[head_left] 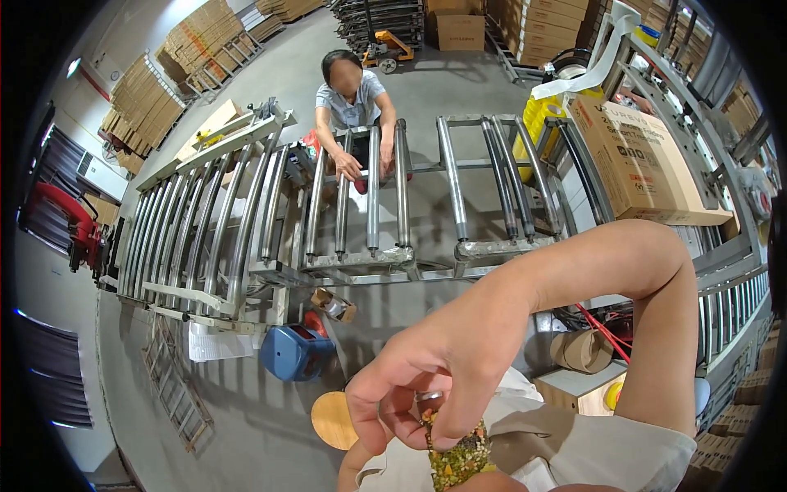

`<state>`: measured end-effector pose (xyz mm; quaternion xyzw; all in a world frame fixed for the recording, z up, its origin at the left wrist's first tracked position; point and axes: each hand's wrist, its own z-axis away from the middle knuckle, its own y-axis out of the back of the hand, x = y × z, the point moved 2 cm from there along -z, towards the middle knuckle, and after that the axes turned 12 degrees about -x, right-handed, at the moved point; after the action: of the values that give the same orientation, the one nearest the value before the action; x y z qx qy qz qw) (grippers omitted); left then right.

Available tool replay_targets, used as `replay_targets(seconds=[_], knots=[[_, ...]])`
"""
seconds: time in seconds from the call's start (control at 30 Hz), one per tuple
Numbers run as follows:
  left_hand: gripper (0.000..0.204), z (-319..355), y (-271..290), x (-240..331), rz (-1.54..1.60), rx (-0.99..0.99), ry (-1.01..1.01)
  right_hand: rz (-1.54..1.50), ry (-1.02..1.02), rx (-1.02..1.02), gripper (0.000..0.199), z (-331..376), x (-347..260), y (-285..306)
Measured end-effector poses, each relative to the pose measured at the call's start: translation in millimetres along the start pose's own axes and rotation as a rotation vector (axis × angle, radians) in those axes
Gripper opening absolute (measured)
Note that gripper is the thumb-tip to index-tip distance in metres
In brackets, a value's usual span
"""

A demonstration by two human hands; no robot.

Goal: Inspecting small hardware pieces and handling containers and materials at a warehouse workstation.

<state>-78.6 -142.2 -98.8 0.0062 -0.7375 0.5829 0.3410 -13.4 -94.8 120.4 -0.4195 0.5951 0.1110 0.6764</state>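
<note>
Far to the left of the fingers (385,426), a curved roller conveyor (197,230) sweeps across the concrete floor (246,426), and a blue machine housing (295,353) with a round wooden stool (332,420) sits just left of them. The right hand (434,369) hangs close under the camera, its fingers pinched shut on the top of a grain-and-seed snack bar (457,455), probably to steady it near the mouth. The left hand is not clearly shown; a bit of skin at the lower edge may be it. Beyond the fingers, a co-worker (352,98) leans on the straight rollers (385,197). To the right, a cardboard box (639,164) rides the conveyor.
</note>
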Motion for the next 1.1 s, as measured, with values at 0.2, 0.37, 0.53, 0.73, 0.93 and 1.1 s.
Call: replay_targets(seconds=[0.2, 0.37, 0.53, 0.73, 0.93, 1.1], knots=[[0.06, 1.7, 3.6, -0.6, -0.003, 0.018, 0.001, 0.02, 0.004, -0.03, 0.034, -1.9, -0.9, -3.2], [0.06, 7.2, 2.3, -2.2, 0.003, 0.046, -0.001, 0.09, -0.018, -0.027, 0.034, -0.5, -9.3, -6.3], [0.06, 10.4, 2.9, -4.0, 0.013, 0.072, -0.03, 0.067, 0.0, -0.002, 0.035, 4.8, -1.3, -0.3], [0.06, 26.1, -7.8, -7.3, 0.055, 0.123, -0.113, 0.233, -0.01, 0.652, 0.029, 35.7, 38.1, 27.9], [0.063, 15.4, -0.9, -2.1, 0.178, 0.069, -0.054, 1.383, -0.447, 1.125, 0.029, 65.1, 113.8, 49.1], [0.063, 16.0, 10.5, -3.6, 0.221, 0.131, -0.069, 1.389, -0.497, 1.157, 0.036, 55.0, 120.8, 53.6]])
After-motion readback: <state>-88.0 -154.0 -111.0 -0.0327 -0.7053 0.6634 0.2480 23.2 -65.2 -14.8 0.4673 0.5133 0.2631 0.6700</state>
